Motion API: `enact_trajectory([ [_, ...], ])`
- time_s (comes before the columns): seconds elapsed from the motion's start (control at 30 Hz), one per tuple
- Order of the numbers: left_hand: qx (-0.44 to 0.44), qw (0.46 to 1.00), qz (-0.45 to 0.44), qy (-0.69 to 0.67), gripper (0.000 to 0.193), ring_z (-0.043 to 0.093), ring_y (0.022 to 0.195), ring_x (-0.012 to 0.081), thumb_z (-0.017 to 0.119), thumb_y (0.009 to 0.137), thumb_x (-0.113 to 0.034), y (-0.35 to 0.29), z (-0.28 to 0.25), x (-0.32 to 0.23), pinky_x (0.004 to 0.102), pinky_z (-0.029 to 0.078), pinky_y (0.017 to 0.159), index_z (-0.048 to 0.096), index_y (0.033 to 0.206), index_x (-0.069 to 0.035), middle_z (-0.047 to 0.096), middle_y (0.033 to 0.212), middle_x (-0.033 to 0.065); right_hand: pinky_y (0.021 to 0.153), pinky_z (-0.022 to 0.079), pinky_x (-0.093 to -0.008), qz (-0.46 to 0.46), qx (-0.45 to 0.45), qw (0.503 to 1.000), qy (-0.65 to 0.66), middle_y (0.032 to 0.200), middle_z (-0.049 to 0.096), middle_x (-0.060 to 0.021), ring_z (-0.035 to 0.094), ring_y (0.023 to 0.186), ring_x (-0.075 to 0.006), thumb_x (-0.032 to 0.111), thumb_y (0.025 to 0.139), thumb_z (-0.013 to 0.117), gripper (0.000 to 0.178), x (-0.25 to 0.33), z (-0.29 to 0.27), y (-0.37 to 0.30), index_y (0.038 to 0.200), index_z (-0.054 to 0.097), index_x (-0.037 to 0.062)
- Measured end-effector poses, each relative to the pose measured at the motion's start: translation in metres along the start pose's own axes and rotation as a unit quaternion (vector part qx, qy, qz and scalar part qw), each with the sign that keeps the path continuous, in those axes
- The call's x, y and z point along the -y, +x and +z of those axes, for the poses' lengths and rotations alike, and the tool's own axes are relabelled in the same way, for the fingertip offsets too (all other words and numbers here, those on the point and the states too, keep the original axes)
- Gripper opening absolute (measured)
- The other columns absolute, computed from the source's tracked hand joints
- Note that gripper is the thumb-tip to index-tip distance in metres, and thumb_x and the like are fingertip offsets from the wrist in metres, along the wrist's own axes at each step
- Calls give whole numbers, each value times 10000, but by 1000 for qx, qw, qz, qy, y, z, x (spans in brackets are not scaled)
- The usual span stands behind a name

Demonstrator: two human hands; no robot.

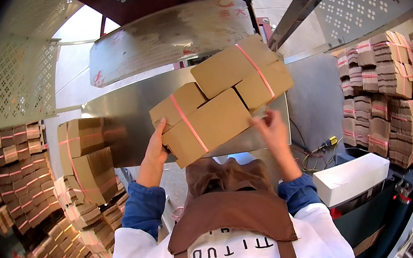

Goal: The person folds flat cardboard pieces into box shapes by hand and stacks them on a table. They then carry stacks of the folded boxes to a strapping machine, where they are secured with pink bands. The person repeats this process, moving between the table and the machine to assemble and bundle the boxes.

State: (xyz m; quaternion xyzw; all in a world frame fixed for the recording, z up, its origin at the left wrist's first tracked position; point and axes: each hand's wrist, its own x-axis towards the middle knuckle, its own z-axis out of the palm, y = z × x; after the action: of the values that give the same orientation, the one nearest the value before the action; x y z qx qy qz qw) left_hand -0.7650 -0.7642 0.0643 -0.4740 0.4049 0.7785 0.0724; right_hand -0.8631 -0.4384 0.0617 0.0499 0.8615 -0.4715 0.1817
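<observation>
I hold up a bundle of flat brown cardboard pieces, tied with two pink straps, tilted so its right end is higher. My left hand grips its lower left edge. My right hand holds its lower right edge, fingers bent around the cardboard. Both forearms wear blue sleeves under a white shirt and a brown apron. The bundle hangs in front of a slanted steel machine plate.
More strapped cardboard bundles are stacked at the left, the lower left and the upper right. A white oblong box lies at the right, with cables and a yellow plug beside it. Perforated metal panels flank the machine.
</observation>
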Motion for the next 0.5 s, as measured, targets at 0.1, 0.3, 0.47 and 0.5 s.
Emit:
enact_trajectory([
  [0.1, -4, 999, 17, -48, 587, 547, 1216, 244, 617, 941, -446, 5, 1, 9, 412, 454, 1009, 483, 1364, -62, 574, 1320, 99, 829, 511, -395, -157, -222, 953, -136, 1033, 678, -181, 650, 904, -337, 502, 802, 733, 667, -9, -51, 66, 1181, 580, -25],
  [0.3, 12, 995, 93, -34, 513, 544, 1224, 225, 549, 990, -386, 5, 3, 60, 380, 466, 1004, 477, 1368, -47, 563, 1338, 99, 960, 467, -369, -96, 17, 986, -133, 1234, 627, -197, 607, 1124, -299, 604, 793, 707, 860, -4, -83, 166, 1354, 506, -16],
  [0.47, 21, 992, 106, -58, 493, 610, 1127, 218, 522, 1001, -390, 28, -8, 57, 355, 516, 937, 517, 1319, -12, 611, 1265, 101, 966, 461, -339, 37, 168, 984, 47, 1242, 627, -135, 598, 1139, -225, 546, 794, 751, 870, 1, -68, 169, 1413, 463, 7],
  [0.5, 17, 992, 113, -58, 491, 619, 1109, 218, 522, 1001, -390, 33, -8, 56, 356, 522, 927, 522, 1312, -9, 619, 1252, 102, 962, 463, -337, 46, 173, 982, 58, 1249, 622, -131, 598, 1135, -224, 530, 795, 757, 873, 3, -68, 168, 1423, 449, 7],
])
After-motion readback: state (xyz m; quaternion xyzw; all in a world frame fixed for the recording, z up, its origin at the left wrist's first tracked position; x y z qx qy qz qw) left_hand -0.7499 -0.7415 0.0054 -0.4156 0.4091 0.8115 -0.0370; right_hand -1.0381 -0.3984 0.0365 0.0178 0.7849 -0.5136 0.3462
